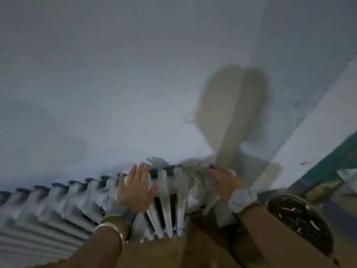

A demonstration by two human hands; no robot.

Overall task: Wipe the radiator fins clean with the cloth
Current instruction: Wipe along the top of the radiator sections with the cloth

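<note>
Roughly from 9 o'clock to the centre of the view, the radiator (pixel 63 198) runs along the foot of a pale wall (pixel 116 84), its white fins packed side by side with dark gaps between their tops. Near 6 o'clock the left hand (pixel 135 188) lies flat on the fin tops, fingers straight and spread, grasping nothing; bangles (pixel 114 227) ring its wrist. Just right of it a few fins stand bare, with dark slots showing between them. Next, the cloth (pixel 199 192), grey-white, drapes over the radiator's right end. The right hand (pixel 224 182) rests on top of it, but motion blur hides whether the fingers clench the fabric or only press it. A round grey band (pixel 241 198) sits on that wrist. Above, toward 1 o'clock, a beige patch (pixel 228 105) stains the wall. At 4 o'clock a metal bowl (pixel 284 195) holds dark bits with a few pale pieces, close beside the right forearm. A green strip (pixel 332 165) crosses at 3 o'clock.
</note>
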